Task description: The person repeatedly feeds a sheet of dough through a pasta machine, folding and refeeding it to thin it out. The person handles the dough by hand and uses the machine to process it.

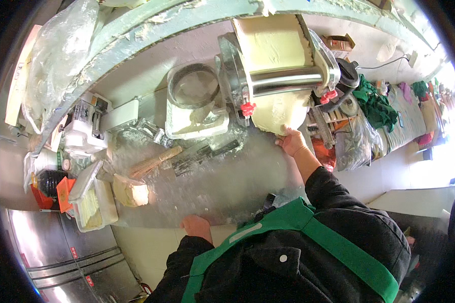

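A dough sheeter with steel rollers stands at the back of a floured metal worktop. Pale dough lies on its upper tray, and a dough sheet hangs from below the rollers. My right hand holds the sheet's lower edge between thumb and fingers. At the worktop's near edge rests my left hand, fingers curled, with no object visible in it. Red knobs sit on both sides of the machine.
On the worktop are a floury white tub with a round sieve, a straw brush, a dough block and a lidded plastic container. A white scale-like machine is at left. Plastic bags and green cloth lie at right. A shelf edge arches above.
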Demonstrator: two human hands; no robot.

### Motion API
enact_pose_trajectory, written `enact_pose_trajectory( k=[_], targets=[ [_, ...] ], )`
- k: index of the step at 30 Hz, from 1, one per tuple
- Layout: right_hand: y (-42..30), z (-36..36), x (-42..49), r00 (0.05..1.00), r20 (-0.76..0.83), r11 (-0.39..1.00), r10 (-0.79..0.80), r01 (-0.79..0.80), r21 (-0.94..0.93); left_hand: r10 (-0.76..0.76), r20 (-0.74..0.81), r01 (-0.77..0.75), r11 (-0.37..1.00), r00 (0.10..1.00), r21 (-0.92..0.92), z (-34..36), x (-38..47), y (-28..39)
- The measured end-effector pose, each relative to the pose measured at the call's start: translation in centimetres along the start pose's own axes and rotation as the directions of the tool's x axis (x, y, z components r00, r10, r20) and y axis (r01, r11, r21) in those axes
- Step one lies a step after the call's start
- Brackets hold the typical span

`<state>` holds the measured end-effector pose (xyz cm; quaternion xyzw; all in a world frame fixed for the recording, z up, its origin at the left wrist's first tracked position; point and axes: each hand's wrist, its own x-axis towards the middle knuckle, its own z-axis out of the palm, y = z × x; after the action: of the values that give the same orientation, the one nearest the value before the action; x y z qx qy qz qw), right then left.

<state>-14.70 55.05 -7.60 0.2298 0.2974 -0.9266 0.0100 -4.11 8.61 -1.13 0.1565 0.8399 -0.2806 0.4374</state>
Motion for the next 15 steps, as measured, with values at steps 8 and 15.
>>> enact_pose_trajectory(
  k=[8, 15],
  targets=[
    [-0.5, 0.4, -2.7, 0.987, -0.159, 0.987, 0.003, -0.028, -0.159, -0.039, -0.125, 0.042, 0.999, 0.991, 0.022, -0.7, -2.1, 0.5],
    [0.2, -0.4, -4.1, 0.977, -0.213, 0.975, 0.007, -0.054, -0.215, 0.019, -0.093, -0.014, 0.998, 0.995, 0.06, -0.2, -1.2, 0.1]
  ],
)
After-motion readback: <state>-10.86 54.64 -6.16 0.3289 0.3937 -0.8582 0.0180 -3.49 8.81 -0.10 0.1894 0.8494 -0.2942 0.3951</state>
